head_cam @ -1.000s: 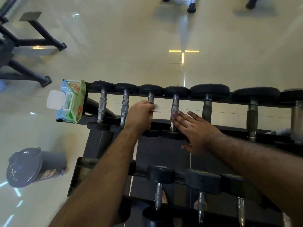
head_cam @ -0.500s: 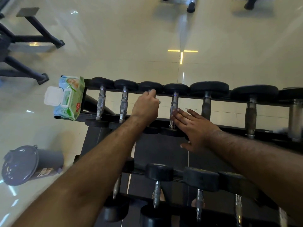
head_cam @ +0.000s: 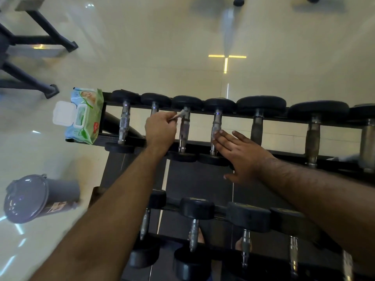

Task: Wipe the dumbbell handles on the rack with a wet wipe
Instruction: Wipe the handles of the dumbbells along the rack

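Dumbbell handles point(head_cam: 184, 130) lie in a row across the top tier of the rack point(head_cam: 263, 153), chrome bars running front to back. The left hand point(head_cam: 160, 128) has its grip closed on a crumpled wet wipe point(head_cam: 179, 115), set against the third handle's far end. The right hand point(head_cam: 239, 153), fingers straight, rests on the neighbouring dumbbell, probably steadying it. An open wipe pack point(head_cam: 85, 116) sits at the rack's left end, within easy reach.

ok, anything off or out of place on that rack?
Mostly tidy. Only oddity: the wet wipe pack lies at the top rack's left end, its lid flipped open, overhanging the edge. Dumbbells sit straight in their slots.
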Tool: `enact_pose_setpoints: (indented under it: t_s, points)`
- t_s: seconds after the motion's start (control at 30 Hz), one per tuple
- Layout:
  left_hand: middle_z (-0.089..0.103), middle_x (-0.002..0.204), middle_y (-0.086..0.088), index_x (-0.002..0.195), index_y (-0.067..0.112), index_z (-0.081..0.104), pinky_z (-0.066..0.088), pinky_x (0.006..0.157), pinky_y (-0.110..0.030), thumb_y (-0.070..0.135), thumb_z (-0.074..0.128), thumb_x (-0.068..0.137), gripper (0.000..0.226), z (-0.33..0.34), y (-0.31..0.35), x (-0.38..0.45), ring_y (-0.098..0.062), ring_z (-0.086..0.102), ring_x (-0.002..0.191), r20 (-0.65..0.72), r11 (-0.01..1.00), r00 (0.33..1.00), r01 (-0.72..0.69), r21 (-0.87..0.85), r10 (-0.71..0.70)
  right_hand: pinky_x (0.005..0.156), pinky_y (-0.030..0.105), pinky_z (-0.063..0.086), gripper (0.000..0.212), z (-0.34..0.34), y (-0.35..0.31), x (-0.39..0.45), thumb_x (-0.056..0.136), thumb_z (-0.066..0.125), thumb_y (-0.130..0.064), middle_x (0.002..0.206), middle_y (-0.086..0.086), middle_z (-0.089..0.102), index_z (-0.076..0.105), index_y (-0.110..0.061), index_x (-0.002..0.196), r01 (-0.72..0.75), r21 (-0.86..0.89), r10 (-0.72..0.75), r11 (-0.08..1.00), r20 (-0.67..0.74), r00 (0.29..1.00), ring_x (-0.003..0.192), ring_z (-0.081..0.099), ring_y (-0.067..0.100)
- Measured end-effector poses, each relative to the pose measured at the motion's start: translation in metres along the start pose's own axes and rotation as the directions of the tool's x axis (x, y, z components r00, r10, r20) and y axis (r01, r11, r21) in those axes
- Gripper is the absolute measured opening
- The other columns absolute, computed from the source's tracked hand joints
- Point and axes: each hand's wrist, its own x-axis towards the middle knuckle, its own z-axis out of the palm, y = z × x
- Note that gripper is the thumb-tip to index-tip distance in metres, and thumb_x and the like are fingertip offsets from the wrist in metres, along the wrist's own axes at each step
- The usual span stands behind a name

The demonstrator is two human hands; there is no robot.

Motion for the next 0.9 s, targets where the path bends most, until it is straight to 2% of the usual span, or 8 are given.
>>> enact_pose_setpoints:
  t_s: [0.2,0.37,0.47,0.53,0.63,0.7,0.8,0.9]
  points:
    - [0.08,0.103,-0.001,0.125,0.017,0.077,0.064,0.082,-0.041,0.019,0.059,0.097,0.033,0.026,0.027,-0.002,-0.019,0.074,0.088,-0.008,0.943,0.987,0.151,-0.297,-0.161,0.126,0.041,-0.018,0.121,-0.002,-0.001,0.001,0.092,0.059,-0.072,0.171,0.006,-0.03,-0.015,-0.016,0.169,-0.007,0.005,0.007,1.0,0.022,1.0,0.159,-0.028,0.021]
    - [0.076,0.102,-0.004,0.136,0.02,0.07,0.06,0.081,-0.036,0.018,0.053,0.105,0.035,0.005,0.006,-0.022,-0.023,0.07,0.087,0.227,1.0,0.974,0.02,0.015,-0.022,0.128,0.041,-0.016,0.12,-0.005,0.0,0.001,0.092,0.059,-0.072,0.17,0.005,-0.031,-0.017,-0.017,0.169,-0.007,0.007,0.007,1.0,0.042,0.999,0.16,-0.028,0.02]
    - [0.076,0.099,-0.008,0.114,0.015,0.077,0.057,0.08,-0.036,0.008,0.054,0.095,0.031,-0.012,-0.005,-0.04,-0.028,0.07,0.092,0.426,0.98,0.905,-0.1,0.17,0.019,0.129,0.041,-0.015,0.12,-0.006,0.002,0.002,0.091,0.059,-0.071,0.175,0.006,-0.025,-0.014,-0.017,0.17,-0.007,0.009,0.007,1.0,0.022,1.0,0.161,-0.026,0.02]
    - [0.075,0.093,-0.006,0.106,0.014,0.078,0.057,0.079,-0.037,0.01,0.06,0.096,0.021,-0.024,-0.006,-0.039,-0.024,0.07,0.088,0.491,0.981,0.868,-0.148,0.127,0.067,0.129,0.042,-0.014,0.121,-0.008,0.0,0.002,0.091,0.06,-0.071,0.176,0.006,-0.023,-0.013,-0.017,0.17,-0.006,0.009,0.006,1.0,0.046,0.999,0.161,-0.025,0.02]
    - [0.076,0.098,-0.001,0.116,0.017,0.078,0.058,0.084,-0.037,0.018,0.067,0.099,0.02,-0.034,0.004,-0.031,-0.014,0.069,0.089,0.403,0.986,0.901,-0.168,-0.014,0.159,0.13,0.043,-0.014,0.123,-0.007,-0.002,0.002,0.09,0.061,-0.072,0.176,0.008,-0.022,-0.013,-0.017,0.17,-0.009,-0.004,0.01,1.0,0.054,0.998,0.159,-0.027,0.02]
    - [0.078,0.109,-0.003,0.126,0.023,0.076,0.059,0.089,-0.039,0.013,0.064,0.098,0.032,-0.029,0.01,-0.033,-0.022,0.071,0.097,0.302,0.949,0.907,-0.314,0.019,0.294,0.131,0.043,-0.013,0.124,-0.008,-0.002,0.001,0.089,0.062,-0.073,0.177,0.008,-0.021,-0.012,-0.016,0.171,-0.009,-0.008,0.009,1.0,0.053,0.999,0.159,-0.027,0.02]
    - [0.076,0.123,0.002,0.13,0.032,0.073,0.057,0.095,-0.041,0.004,0.065,0.09,0.05,-0.014,0.004,-0.043,-0.026,0.071,0.109,0.531,0.782,0.724,-0.6,0.169,0.441,0.132,0.044,-0.011,0.126,-0.009,-0.002,0.001,0.086,0.063,-0.073,0.177,0.008,-0.021,-0.012,-0.016,0.171,-0.011,-0.008,0.012,1.0,0.057,0.998,0.158,-0.028,0.018]
    - [0.073,0.128,0.007,0.13,0.037,0.071,0.055,0.099,-0.042,0.007,0.059,0.095,0.047,-0.022,-0.005,-0.036,-0.021,0.068,0.114,0.643,0.834,0.687,-0.536,0.134,0.338,0.131,0.043,-0.013,0.127,-0.009,-0.003,0.002,0.086,0.064,-0.074,0.176,0.007,-0.024,-0.014,-0.017,0.17,-0.012,-0.01,0.012,1.0,0.073,0.997,0.157,-0.03,0.018]
